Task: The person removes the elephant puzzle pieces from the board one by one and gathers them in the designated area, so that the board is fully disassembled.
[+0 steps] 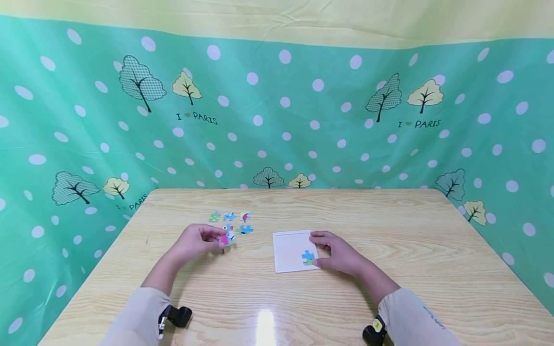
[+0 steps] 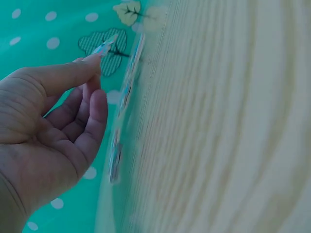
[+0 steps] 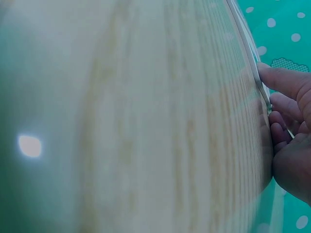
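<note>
My left hand (image 1: 196,246) pinches a jigsaw puzzle piece (image 1: 230,234) between thumb and fingertips. Pink, white, blue and green show on it. In the left wrist view the same piece (image 2: 104,47) is tilted, its edge toward the camera, above the table. A square white puzzle tray (image 1: 287,252) lies at the table's middle. Inside, by its lower right corner, is one blue and green piece (image 1: 308,255). My right hand (image 1: 339,253) holds the tray's right side, thumb near the lower corner and fingers at the upper one; the right wrist view shows the tray's edge (image 3: 249,51) at the thumb.
Behind the left hand lie several loose pieces: a green one (image 1: 214,216), a blue one (image 1: 229,216), a multicoloured one (image 1: 245,216) and a blue-green one (image 1: 246,229). The wooden table (image 1: 389,226) meets a green dotted curtain (image 1: 268,120) at its far edge.
</note>
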Motion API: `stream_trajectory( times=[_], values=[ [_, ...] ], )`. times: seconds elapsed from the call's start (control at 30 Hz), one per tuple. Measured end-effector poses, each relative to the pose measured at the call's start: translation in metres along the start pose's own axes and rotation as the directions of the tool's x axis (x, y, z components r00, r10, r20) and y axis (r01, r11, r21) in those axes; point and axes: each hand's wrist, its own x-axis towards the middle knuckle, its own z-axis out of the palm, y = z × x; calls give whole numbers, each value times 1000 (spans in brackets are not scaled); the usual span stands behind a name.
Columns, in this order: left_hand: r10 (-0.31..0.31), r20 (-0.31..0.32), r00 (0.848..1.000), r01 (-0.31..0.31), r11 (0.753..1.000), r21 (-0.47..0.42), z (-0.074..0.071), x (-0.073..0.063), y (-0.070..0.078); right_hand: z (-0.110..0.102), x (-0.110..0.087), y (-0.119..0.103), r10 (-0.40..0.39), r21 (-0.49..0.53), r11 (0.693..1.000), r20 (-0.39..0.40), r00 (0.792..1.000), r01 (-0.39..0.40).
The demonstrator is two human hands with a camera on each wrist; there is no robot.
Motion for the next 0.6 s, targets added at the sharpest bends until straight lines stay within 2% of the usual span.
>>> stream_trajectory(
  times=[0.27,0.6],
  values=[
    [-4,29,1000,1,993,115,-6,3,-5,0,0,0,7,0,1000,-3,1000,-7],
    [49,23,999,-54,967,249,-8,5,-8,0,0,1,-7,-12,1000,-1,1000,7]
  ],
)
